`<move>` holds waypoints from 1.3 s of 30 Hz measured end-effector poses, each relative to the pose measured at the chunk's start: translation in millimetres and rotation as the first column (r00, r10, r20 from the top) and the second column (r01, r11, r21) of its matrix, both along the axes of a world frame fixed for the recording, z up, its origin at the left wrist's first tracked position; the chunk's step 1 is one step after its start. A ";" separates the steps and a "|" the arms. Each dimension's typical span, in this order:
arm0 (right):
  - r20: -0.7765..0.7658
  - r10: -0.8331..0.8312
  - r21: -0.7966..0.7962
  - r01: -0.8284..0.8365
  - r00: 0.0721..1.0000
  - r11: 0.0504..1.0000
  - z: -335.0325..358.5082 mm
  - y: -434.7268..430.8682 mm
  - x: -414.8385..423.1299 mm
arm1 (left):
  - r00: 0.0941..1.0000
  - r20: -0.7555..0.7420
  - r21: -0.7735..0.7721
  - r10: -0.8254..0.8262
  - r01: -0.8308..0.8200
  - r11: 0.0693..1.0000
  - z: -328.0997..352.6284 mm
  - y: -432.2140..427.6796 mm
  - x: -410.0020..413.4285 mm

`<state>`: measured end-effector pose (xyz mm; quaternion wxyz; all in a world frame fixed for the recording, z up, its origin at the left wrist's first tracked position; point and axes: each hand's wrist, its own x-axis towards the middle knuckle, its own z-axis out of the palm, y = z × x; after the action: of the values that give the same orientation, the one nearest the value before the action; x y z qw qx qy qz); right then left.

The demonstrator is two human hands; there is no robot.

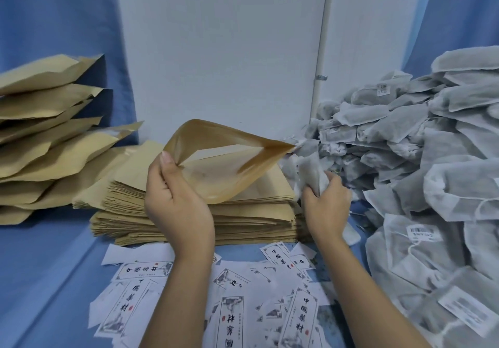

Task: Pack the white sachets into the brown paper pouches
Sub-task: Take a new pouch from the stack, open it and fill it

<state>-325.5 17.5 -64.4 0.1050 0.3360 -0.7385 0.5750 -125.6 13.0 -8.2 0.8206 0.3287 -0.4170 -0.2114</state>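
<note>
My left hand (175,199) pinches the near edge of a brown paper pouch (224,156), whose mouth gapes wide open toward the right. Just right of that mouth, my right hand (325,204) grips a crumpled white sachet (310,171). The sachet's top sits close to the pouch's right corner, outside the opening. The pouch is lifted above a flat stack of empty brown pouches (194,221).
A big heap of white sachets (421,164) fills the right side. Filled brown pouches (51,131) are piled at the left. Several printed paper labels (232,307) lie scattered on the blue cloth (46,280) in front. A white wall panel stands behind.
</note>
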 end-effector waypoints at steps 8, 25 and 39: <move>0.027 0.374 -0.456 -0.321 0.927 0.830 37.5 4.5 27.5 | 0.998 -0.062 -0.012 0.012 -0.012 1.000 5.9 2.2 4.0; 0.806 0.582 -0.497 -0.657 -0.108 0.567 50.0 3.1 44.9 | 0.987 -0.060 0.017 0.148 -0.147 0.989 10.1 1.2 15.9; 0.657 0.754 -0.637 -0.528 0.011 0.562 51.6 -2.0 52.6 | 0.991 -0.048 0.003 0.122 -0.122 0.993 8.8 1.1 16.8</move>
<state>-272.9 15.6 -12.9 -0.5484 0.2538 -0.3615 0.7100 -108.8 14.1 0.6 0.8418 0.3483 -0.3762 -0.1689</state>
